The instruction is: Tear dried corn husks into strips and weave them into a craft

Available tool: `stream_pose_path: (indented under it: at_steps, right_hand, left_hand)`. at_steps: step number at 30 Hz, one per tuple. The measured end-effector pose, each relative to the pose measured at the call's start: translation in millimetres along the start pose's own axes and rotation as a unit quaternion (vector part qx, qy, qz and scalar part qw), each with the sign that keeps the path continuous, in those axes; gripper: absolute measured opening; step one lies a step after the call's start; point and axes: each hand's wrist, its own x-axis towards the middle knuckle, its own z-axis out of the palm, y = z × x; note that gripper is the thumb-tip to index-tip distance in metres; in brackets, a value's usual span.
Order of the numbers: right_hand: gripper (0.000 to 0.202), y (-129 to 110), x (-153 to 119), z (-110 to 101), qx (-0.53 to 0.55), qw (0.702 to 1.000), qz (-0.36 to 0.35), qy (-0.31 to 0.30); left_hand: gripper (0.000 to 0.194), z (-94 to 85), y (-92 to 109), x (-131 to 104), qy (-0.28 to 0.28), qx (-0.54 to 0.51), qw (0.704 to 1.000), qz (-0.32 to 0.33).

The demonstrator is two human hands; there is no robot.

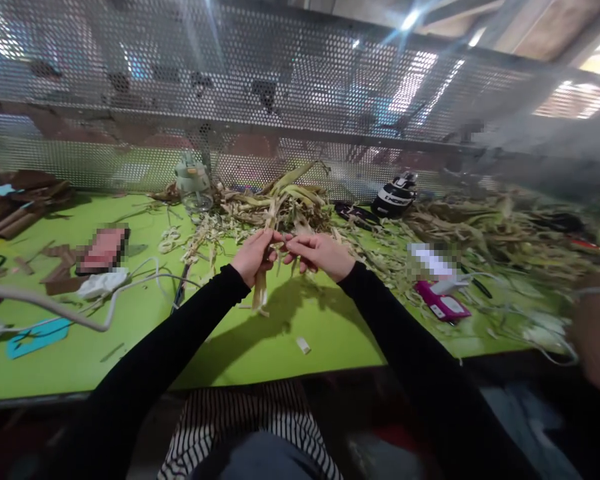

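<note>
The person is wearing close-fitting, long black fabric sleeves that are ending in slightly bunched cuffs at the wrists, leaving the left hand and right hand bare. Lower down, black-and-white striped cloth is showing around smooth, dark grey-blue fabric.

Your one view looks forward and down from your head, above your striped garment, with your left hand and right hand near mid-frame (close enough to tell fingers apart). Beyond them, it spans the green tabletop and reaches the perforated metal screen.
</note>
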Motion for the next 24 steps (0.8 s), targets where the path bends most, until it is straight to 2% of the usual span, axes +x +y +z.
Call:
stream_pose_path:
  at_steps: [8, 15, 20, 24]
  right_hand:
    - [0.02, 10, -2, 10, -0.018, 0.998, 0.009, 0.06]
    - [0.023, 16, 3, 14, -0.028, 0.993, 0.0, 0.118]
    - [0.024, 17, 4, -12, 0.09, 0.977, -0.006, 0.193]
    - [0.025, 17, -11, -40, 0.115, 0.961, -0.024, 0.251]
  left_hand:
    - [0.021, -10.5, -3, -6, 0.019, 0.07, 0.997, 0.019]
    - [0.021, -29.6, -4, -9, 0.027, 0.038, 0.999, -0.007]
    - [0.018, -55.9, 7, -3, 0.092, 0.021, 0.996, 0.01]
    - [0.019, -74.0, 19, 2, 0.168, 0.035, 0.985, 0.023]
